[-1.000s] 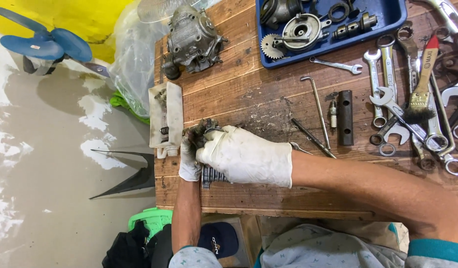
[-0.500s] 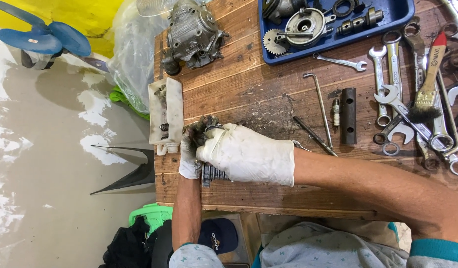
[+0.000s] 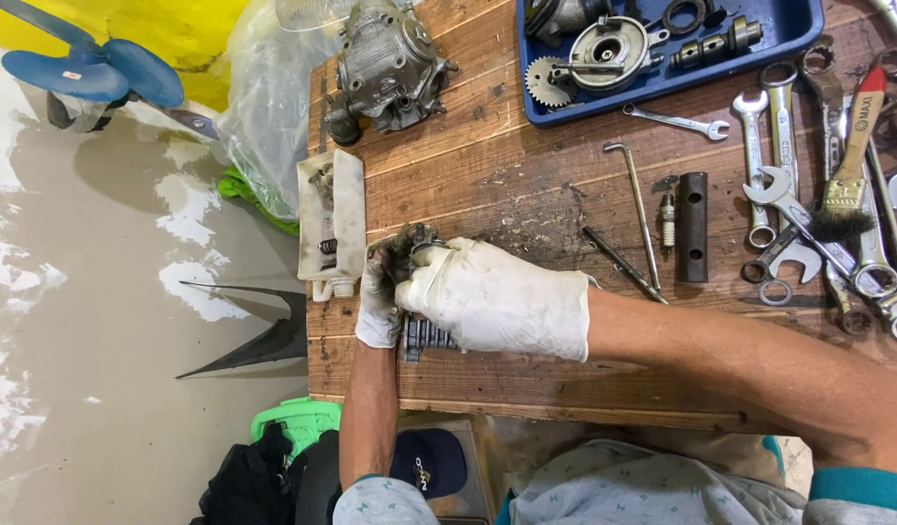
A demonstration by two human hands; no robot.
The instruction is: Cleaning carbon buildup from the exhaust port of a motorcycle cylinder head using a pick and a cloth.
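Two gloved hands clamped on a finned part (image 3: 427,336) at the table's (image 3: 526,194) near edge.
Barely shifted from a second ago: right hand (image 3: 497,299) still wrapped over the top, left hand (image 3: 379,297) still gripping the end beside the white tray (image 3: 334,226); same grip, no visible progress. Mostly hidden under gloves; only grey fins and a grimy top showing. Spanners (image 3: 808,214) lying untouched, well apart.

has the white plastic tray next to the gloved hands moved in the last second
No. The white plastic tray keeps its spot at the wooden table's edge, below the engine casing; only the camera shifted.
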